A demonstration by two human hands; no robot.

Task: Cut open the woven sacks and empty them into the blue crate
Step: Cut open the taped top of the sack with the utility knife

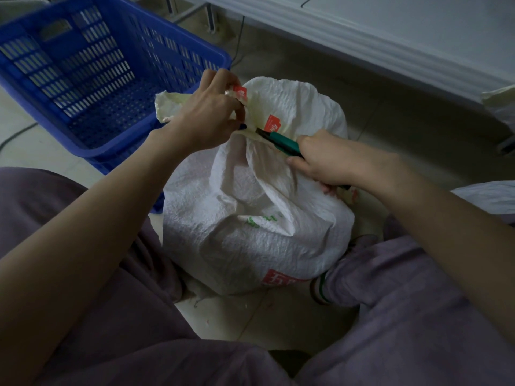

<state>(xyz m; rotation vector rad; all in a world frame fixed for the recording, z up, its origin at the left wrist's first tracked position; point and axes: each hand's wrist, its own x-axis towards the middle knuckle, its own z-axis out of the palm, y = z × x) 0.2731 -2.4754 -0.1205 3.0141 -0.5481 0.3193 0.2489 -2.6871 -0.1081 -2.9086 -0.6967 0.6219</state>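
Left hand (214, 112) pinching the white sack's (250, 207) bunched neck, right hand (326, 160) fisted round the green knife (281, 142) — blade at the neck, blue crate (83, 79) far left

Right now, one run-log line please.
left hand grips sack neck | right hand holds green cutter, blade at neck | blue crate empty

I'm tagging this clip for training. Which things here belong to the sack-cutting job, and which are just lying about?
In the job:
woven sack, neck gripped by the left hand
green knife, held in the right hand
blue crate, nothing visible inside

Lying about:
white bench
white bag at the right edge, perhaps a later sack
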